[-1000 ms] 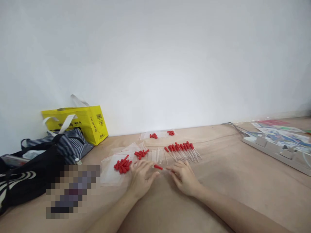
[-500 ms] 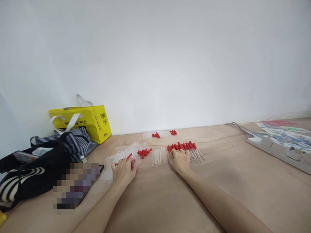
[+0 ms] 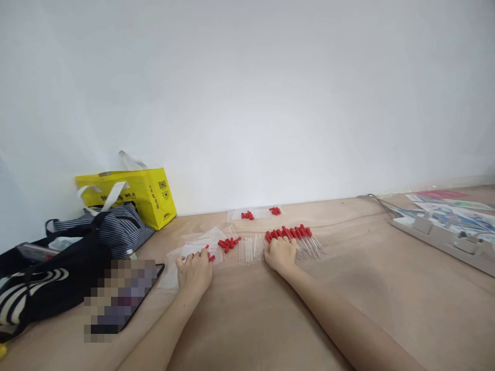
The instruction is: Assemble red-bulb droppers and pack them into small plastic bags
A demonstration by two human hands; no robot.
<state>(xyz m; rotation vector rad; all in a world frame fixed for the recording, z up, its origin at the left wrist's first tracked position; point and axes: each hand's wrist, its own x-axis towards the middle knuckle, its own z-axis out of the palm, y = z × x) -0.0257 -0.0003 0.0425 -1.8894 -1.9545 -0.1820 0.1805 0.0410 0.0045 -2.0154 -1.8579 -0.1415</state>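
My left hand (image 3: 195,270) rests on the clear zip bags (image 3: 174,263), its bent fingers apart over several loose red rubber bulbs (image 3: 211,257). More red bulbs (image 3: 229,244) lie in a small pile just to its right. Between the hands, thin clear dropper tubes (image 3: 251,249) lie side by side. My right hand (image 3: 281,254) curls down over the left end of a row of red-bulbed droppers (image 3: 297,233), whose tubes point towards me. Its fingers look closed around a dropper there; the fingertips are hidden by the hand.
Near the wall, another clear bag (image 3: 261,214) carries red bulbs and tubes. On the left are a yellow bag (image 3: 154,198), a striped bag (image 3: 127,232), a black bag (image 3: 77,268) and a blurred-out flat item (image 3: 127,299). A white power strip (image 3: 436,239) and papers (image 3: 452,214) lie right.
My right hand has shifted slightly left along the droppers. My left hand has drawn a little left and its fingers have shifted over the red bulbs. The view has moved slightly.
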